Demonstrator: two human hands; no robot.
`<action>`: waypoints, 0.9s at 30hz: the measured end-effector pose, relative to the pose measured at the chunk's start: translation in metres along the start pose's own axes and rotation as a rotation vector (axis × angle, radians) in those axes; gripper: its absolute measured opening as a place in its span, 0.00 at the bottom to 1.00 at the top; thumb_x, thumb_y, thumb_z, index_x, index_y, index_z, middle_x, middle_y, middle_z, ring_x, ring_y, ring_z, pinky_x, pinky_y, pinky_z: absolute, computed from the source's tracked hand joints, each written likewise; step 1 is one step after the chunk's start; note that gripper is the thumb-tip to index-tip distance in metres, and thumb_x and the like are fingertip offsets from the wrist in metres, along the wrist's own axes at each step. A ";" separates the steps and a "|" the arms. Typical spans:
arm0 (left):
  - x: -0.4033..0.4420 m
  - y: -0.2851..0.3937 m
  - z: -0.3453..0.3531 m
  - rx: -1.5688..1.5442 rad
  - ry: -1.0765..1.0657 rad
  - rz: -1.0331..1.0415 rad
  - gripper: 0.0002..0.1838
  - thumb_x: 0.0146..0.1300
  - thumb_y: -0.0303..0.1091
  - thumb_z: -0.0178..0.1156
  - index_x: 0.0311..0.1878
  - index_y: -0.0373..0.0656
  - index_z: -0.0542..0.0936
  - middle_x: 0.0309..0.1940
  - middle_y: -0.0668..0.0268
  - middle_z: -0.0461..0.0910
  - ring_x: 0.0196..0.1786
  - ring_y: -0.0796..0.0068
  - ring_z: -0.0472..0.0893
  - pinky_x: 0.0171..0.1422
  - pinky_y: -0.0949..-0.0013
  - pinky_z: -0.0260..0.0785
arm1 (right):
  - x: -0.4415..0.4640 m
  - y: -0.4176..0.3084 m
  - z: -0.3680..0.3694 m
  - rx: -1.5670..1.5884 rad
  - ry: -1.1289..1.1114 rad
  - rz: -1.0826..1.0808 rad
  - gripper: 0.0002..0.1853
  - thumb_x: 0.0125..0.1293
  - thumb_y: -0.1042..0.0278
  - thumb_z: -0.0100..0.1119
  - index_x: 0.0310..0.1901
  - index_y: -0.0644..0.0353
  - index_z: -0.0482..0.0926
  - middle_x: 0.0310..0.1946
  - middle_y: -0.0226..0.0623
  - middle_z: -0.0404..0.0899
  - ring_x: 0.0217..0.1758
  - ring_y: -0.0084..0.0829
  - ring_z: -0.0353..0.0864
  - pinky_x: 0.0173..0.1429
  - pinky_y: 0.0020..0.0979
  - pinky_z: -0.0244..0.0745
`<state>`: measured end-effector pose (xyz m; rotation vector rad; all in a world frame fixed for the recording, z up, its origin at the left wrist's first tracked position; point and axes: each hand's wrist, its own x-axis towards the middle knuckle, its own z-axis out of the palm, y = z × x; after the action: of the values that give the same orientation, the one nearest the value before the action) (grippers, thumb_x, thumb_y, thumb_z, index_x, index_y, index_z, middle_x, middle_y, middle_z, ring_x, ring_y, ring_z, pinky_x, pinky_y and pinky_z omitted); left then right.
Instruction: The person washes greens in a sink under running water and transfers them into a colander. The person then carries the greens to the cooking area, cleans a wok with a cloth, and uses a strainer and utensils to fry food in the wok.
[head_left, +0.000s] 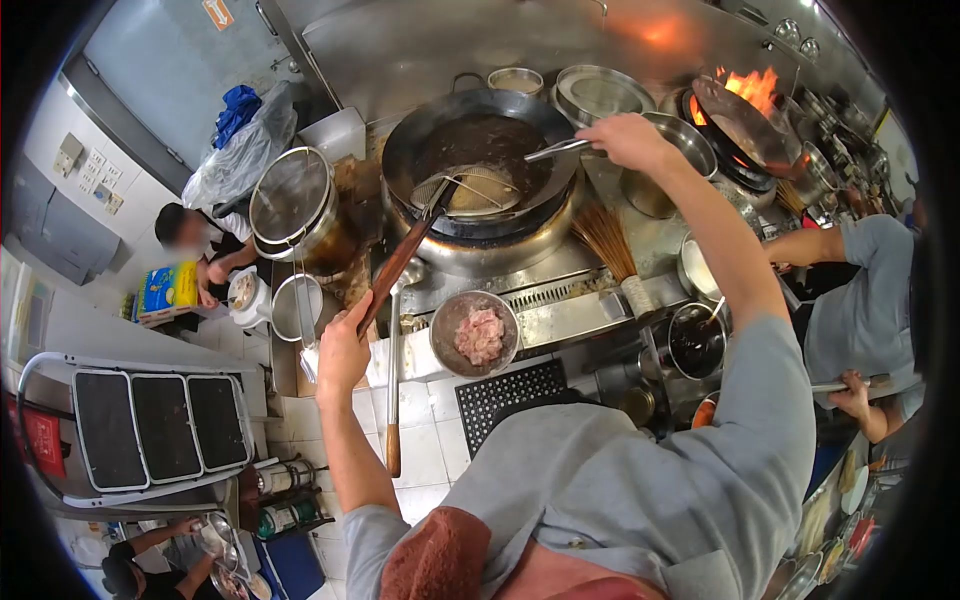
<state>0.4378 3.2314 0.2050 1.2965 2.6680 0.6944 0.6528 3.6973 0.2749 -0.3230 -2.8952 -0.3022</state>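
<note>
My left hand [345, 352] is closed around the wooden handle of a wire strainer [482, 190]. The strainer's mesh basket rests in a large black wok [402, 150] that holds dark liquid; something pale shows in the mesh. Over the wok's right rim, my right hand [628, 142] grips a slim metal utensil [558, 150] pointing left into the wok; I cannot tell its kind. A metal bowl [440, 340] of raw pinkish meat [480, 335] sits in front of the stove. Beside it lies a long-handled ladle [394, 370] with a wooden end.
A bamboo brush [607, 245] stands right of the wok, near a metal pot [650, 190]. Flames [752, 92] rise around another wok [735, 125] where a co-worker [860, 290] stands. A strainer-topped pot [290, 200] is at left. Other people work at far left and lower left.
</note>
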 end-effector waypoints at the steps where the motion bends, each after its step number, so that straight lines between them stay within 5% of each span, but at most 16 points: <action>1: 0.002 0.000 -0.001 -0.005 0.003 0.003 0.30 0.52 0.15 0.54 0.61 0.48 0.75 0.46 0.44 0.78 0.47 0.43 0.77 0.52 0.52 0.70 | -0.014 -0.002 -0.014 -0.020 -0.016 0.047 0.16 0.60 0.71 0.58 0.50 0.48 0.81 0.38 0.35 0.83 0.43 0.39 0.82 0.44 0.41 0.77; 8: 0.012 -0.020 0.001 -0.189 0.001 0.152 0.31 0.51 0.15 0.54 0.61 0.45 0.74 0.45 0.42 0.78 0.48 0.42 0.77 0.52 0.55 0.70 | -0.025 -0.033 -0.007 -0.085 -0.091 0.033 0.16 0.60 0.69 0.58 0.51 0.47 0.80 0.36 0.34 0.82 0.41 0.39 0.82 0.43 0.40 0.76; 14: 0.011 -0.025 0.003 -0.162 0.006 0.146 0.32 0.51 0.14 0.52 0.61 0.45 0.75 0.42 0.42 0.78 0.45 0.41 0.77 0.51 0.53 0.69 | 0.021 -0.026 0.044 -0.112 -0.188 -0.063 0.19 0.57 0.70 0.60 0.52 0.47 0.80 0.37 0.34 0.82 0.43 0.38 0.82 0.44 0.39 0.77; 27: 0.010 -0.024 0.003 -0.220 0.004 0.124 0.31 0.50 0.14 0.51 0.61 0.43 0.75 0.42 0.42 0.78 0.45 0.42 0.77 0.51 0.53 0.68 | 0.070 -0.016 0.019 -0.163 -0.327 -0.257 0.22 0.55 0.74 0.59 0.54 0.52 0.79 0.40 0.38 0.83 0.46 0.39 0.82 0.49 0.40 0.77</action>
<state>0.4151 3.2279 0.1928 1.4081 2.4448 0.9751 0.5790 3.6993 0.2701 -0.0231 -3.2459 -0.5801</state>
